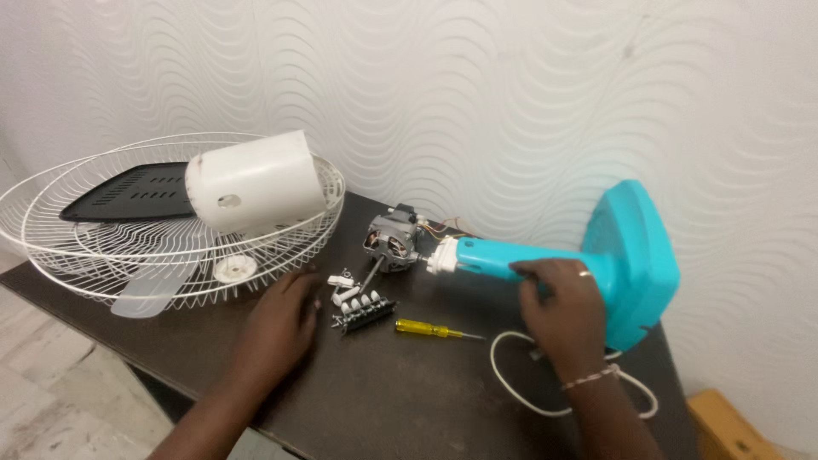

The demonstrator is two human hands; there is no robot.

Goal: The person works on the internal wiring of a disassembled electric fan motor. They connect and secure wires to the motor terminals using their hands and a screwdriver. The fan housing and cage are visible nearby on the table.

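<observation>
Right hand [562, 311] has its fingers wrapped around the turquoise fan stand [545, 260], which lies on its side on the dark desk [409, 400] with the bare motor [392, 241] at its end. Left hand [281, 324] rests flat, fingers loose and gripping nothing, just beside the black switch block [366, 313]. A yellow screwdriver [430, 329] lies between the hands; the white fan grille [128, 247] sits at the left.

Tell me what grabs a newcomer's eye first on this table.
The bright turquoise fan stand lies on its side at the right, its neck under the right hand, with the bare motor at its tip. At the left, white wire fan guards cradle a white motor cover. The left hand rests beside a black switch block.
</observation>
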